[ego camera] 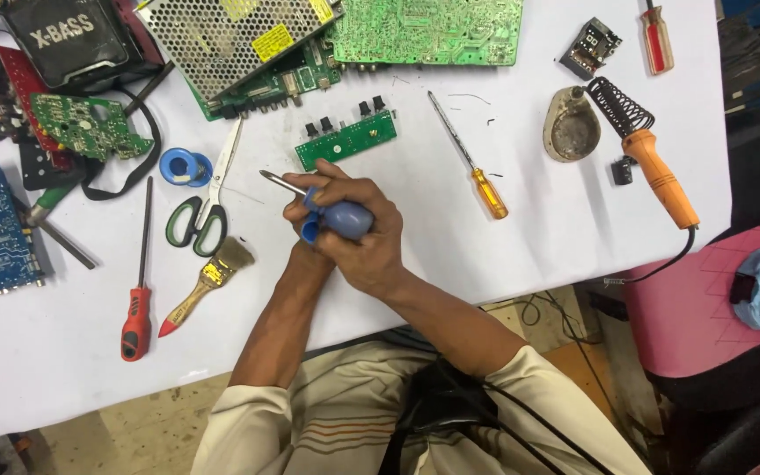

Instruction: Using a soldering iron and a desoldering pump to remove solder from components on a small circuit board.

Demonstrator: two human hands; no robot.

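Both hands meet over the white table (529, 237), just below a small green board with black knobs (346, 139): right hand (364, 239) curled tight around a blue-handled tool (336, 218), left hand (310, 198) fingers pinching its metal tip (273, 179). Risk, as judged: the tip could slip from the pinch and jab a finger, or a jerk could knock the board

The blue screwdriver handle (342, 220) looks like smooth, glossy plastic, and its shaft (281, 184) is bright metal. A matt white sheet covers the surface (529, 237); the brush (207, 283) has a wooden handle.
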